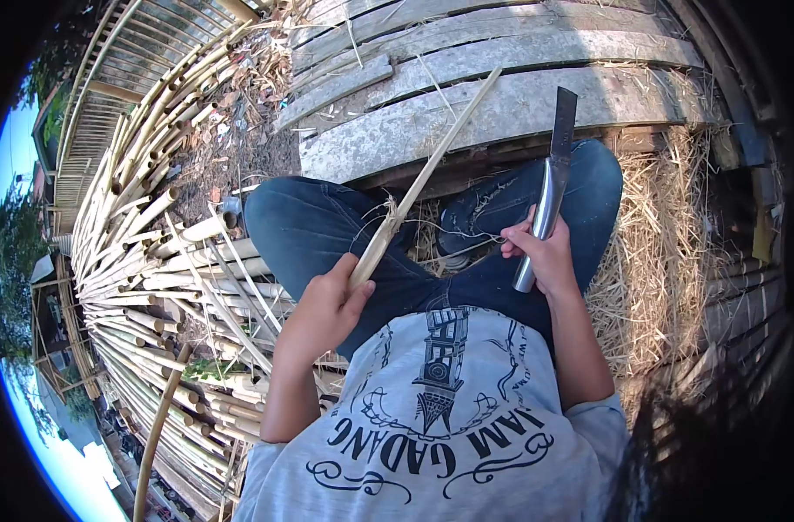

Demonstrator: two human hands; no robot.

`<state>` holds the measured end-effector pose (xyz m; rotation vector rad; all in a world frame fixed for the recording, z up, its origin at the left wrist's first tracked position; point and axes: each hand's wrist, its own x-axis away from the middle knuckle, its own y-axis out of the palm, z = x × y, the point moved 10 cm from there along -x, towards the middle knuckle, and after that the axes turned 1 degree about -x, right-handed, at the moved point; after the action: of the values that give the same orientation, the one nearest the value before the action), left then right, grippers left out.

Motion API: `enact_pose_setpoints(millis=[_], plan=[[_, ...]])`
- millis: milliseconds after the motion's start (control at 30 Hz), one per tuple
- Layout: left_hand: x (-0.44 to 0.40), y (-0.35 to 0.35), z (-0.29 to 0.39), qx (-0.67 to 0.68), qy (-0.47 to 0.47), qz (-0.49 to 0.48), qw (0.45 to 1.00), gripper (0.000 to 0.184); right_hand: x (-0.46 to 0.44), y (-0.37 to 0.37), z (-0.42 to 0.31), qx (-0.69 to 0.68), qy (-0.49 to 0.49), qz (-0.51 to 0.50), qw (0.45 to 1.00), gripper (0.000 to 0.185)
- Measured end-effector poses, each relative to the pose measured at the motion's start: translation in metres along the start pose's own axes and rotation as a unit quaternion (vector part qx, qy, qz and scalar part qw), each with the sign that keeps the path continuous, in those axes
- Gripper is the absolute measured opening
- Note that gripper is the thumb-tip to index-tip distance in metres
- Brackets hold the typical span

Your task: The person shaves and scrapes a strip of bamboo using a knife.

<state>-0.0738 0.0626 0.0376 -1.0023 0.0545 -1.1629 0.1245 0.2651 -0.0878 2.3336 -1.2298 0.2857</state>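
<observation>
My left hand (331,304) is closed round the lower end of a long split bamboo strip (432,165), which slants up and to the right over my crossed legs. Frayed fibres stick out partway along the strip. In my right hand (545,252) is a knife with a shiny metal tube handle (549,200) and a dark, flat blade (566,117) pointing up, away from me. A thin curled fibre runs between the strip and the fingers of my right hand.
Weathered planks (501,104) lie in front of my knees. Many cut bamboo poles (153,304) are piled on the left. Straw-like shavings (649,261) cover the ground at the right. A bamboo fence (136,52) stands at the upper left.
</observation>
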Motion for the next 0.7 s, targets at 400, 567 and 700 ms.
enact_pose_setpoints(millis=[400, 567, 700], plan=[[-0.008, 0.002, 0.011, 0.563, 0.114, -0.191, 0.796, 0.016, 0.051, -0.103, -0.16, 0.026, -0.215, 0.234, 0.948, 0.028], [-0.035, 0.011, 0.04, 0.338, 0.114, -0.156, 0.921, 0.014, 0.04, -0.166, -0.233, 0.276, -0.3, 0.378, 0.831, 0.057], [-0.063, -0.005, 0.06, 0.159, 0.181, -0.099, 0.965, 0.017, 0.023, -0.146, -0.207, 0.266, -0.181, 0.328, 0.888, 0.038]])
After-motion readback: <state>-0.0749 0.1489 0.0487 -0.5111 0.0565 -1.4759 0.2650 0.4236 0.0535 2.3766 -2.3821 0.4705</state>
